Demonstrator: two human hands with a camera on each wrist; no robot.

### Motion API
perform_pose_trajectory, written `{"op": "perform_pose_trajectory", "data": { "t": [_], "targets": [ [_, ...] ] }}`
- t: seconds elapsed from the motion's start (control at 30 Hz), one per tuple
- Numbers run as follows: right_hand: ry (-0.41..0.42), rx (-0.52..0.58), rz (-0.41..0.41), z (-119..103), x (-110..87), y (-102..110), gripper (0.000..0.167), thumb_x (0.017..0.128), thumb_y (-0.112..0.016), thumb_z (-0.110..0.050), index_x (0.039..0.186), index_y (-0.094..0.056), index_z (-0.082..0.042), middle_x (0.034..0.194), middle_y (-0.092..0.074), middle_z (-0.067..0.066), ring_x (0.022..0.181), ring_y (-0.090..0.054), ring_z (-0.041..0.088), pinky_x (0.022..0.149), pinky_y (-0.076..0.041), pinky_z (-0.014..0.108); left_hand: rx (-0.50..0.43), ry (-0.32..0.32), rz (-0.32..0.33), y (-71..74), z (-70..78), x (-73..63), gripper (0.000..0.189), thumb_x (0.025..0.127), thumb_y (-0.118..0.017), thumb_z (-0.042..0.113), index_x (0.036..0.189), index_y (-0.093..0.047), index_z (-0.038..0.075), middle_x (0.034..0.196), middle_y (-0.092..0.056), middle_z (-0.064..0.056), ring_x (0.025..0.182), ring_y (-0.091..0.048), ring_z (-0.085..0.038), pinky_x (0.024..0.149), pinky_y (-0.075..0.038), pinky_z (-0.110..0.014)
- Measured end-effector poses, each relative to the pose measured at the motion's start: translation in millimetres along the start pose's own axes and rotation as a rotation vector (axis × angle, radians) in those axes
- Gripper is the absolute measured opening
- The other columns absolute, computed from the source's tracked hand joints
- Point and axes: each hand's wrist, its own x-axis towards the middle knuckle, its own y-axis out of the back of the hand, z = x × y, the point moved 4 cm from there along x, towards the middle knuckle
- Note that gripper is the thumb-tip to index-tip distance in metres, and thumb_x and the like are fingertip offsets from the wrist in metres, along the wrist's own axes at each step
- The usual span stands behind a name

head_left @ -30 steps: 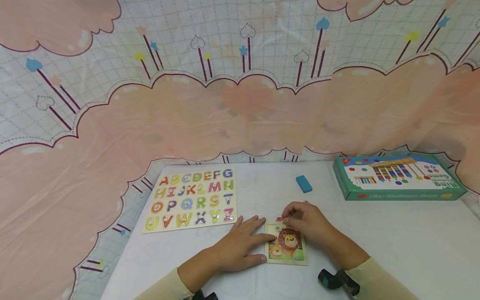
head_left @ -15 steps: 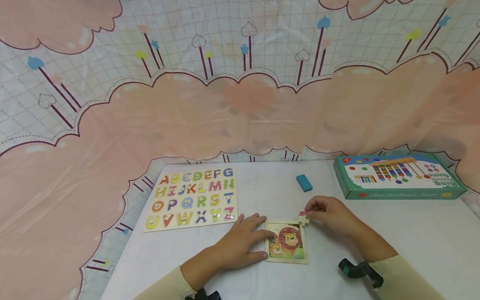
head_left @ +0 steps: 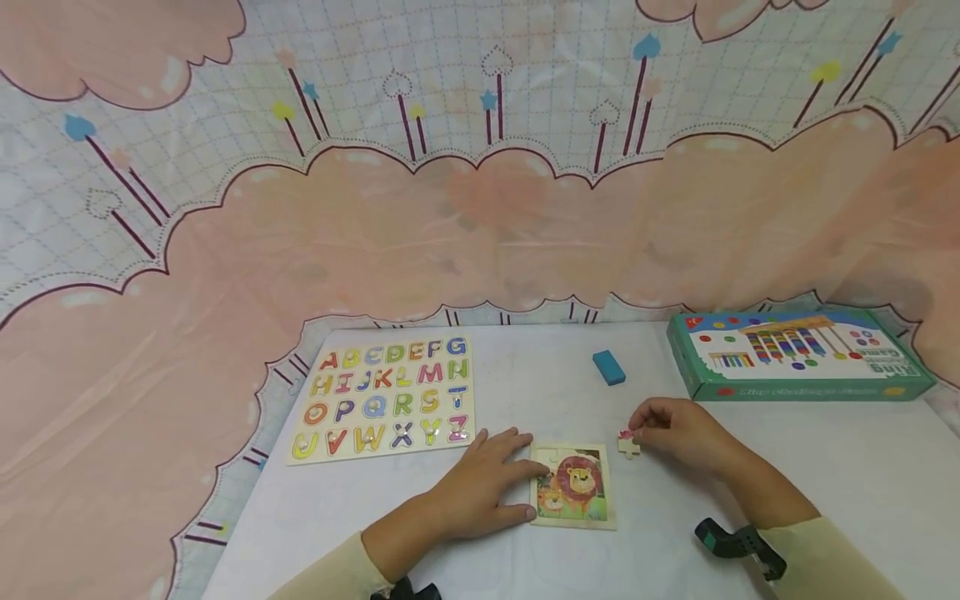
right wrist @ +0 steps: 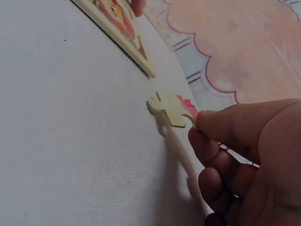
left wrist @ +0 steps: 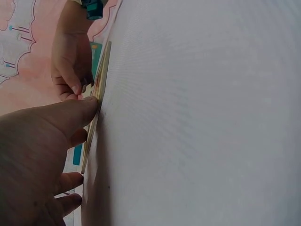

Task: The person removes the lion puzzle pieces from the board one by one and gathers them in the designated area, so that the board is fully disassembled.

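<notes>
Between thumb and forefinger, my right hand (head_left: 686, 435) pinches a jigsaw piece (right wrist: 171, 108), pale cream with a pink patch near the fingertips. It is held just right of a small square wooden lion puzzle (head_left: 573, 487). My left hand (head_left: 480, 496) lies spread at the puzzle's left side, thumb and forefinger touching its frame and the other fingers reaching onto the table. In the left wrist view the left thumb (left wrist: 87, 108) rests on the edge of the thin board. A bare pale spot shows in the puzzle's upper left.
An alphabet board (head_left: 382, 400) with colourful letters lies at the left on the white table (head_left: 540, 567). Behind the puzzle is a blue block (head_left: 608, 367). A green game box (head_left: 798, 357) stands at the back right, before a patterned pink cloth (head_left: 480, 225).
My right hand has moved from the puzzle's top edge to the right, carrying the pinched jigsaw piece away from the frame. The left hand has stayed in place.
</notes>
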Motion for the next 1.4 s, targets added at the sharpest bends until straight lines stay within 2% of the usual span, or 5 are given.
{"op": "perform_pose_trajectory", "data": {
  "t": [0.4, 0.77, 1.03, 1.23, 1.4],
  "targets": [
    [0.067, -0.158, 0.089, 3, -1.7, -12, 0.004, 0.097, -0.079, -0.013, 0.096, -0.076, -0.015, 0.09, -0.066, -0.003, 0.088, -0.056, 0.02, 0.075, -0.05, 0.032, 0.002, -0.009, -0.016, -2.2, 2.1, -1.9, 0.054, 0.101, -0.07, 0.05, 0.153, -0.056, 0.043, 0.172, -0.034, -0.002, 0.162, -0.024, -0.027, 0.127, -0.014, -0.065],
    [0.068, -0.166, 0.114, -1, -0.1, -14, 0.002, 0.098, -0.078, -0.013, 0.1, -0.077, -0.013, 0.098, -0.07, -0.002, 0.092, -0.058, 0.02, 0.081, -0.053, 0.034, -0.009, -0.032, -0.003, 2.6, 4.1, -2.4, 0.055, 0.102, -0.07, 0.048, 0.155, -0.056, 0.038, 0.172, -0.033, -0.003, 0.162, -0.023, -0.028, 0.126, -0.012, -0.068],
    [0.136, -0.225, 0.144, -3, -1.9, -12, 0.009, 0.097, -0.076, -0.007, 0.097, -0.076, -0.017, 0.093, -0.067, -0.005, 0.09, -0.057, 0.019, 0.081, -0.051, 0.037, -0.02, -0.051, -0.028, 0.2, 4.9, -0.2, 0.059, 0.102, -0.068, 0.054, 0.158, -0.051, 0.045, 0.175, -0.026, -0.001, 0.163, -0.019, -0.026, 0.127, -0.008, -0.068],
    [0.194, -0.273, 0.162, -2, -3.8, -11, 0.013, 0.096, -0.078, -0.008, 0.097, -0.076, -0.021, 0.093, -0.067, -0.007, 0.089, -0.057, 0.017, 0.081, -0.052, 0.036, -0.014, -0.069, -0.034, -1.8, 5.9, 0.4, 0.061, 0.102, -0.066, 0.058, 0.159, -0.049, 0.045, 0.176, -0.024, -0.002, 0.164, -0.018, -0.027, 0.126, -0.006, -0.069],
    [0.194, -0.255, 0.177, 0, -2.9, -10, 0.01, 0.097, -0.077, -0.01, 0.103, -0.075, -0.018, 0.093, -0.066, -0.007, 0.089, -0.057, 0.016, 0.08, -0.052, 0.033, -0.003, -0.079, -0.027, -2.4, 5.9, 1.8, 0.062, 0.102, -0.064, 0.06, 0.159, -0.049, 0.045, 0.176, -0.025, -0.002, 0.164, -0.018, -0.027, 0.126, -0.006, -0.069]
  ]
}}
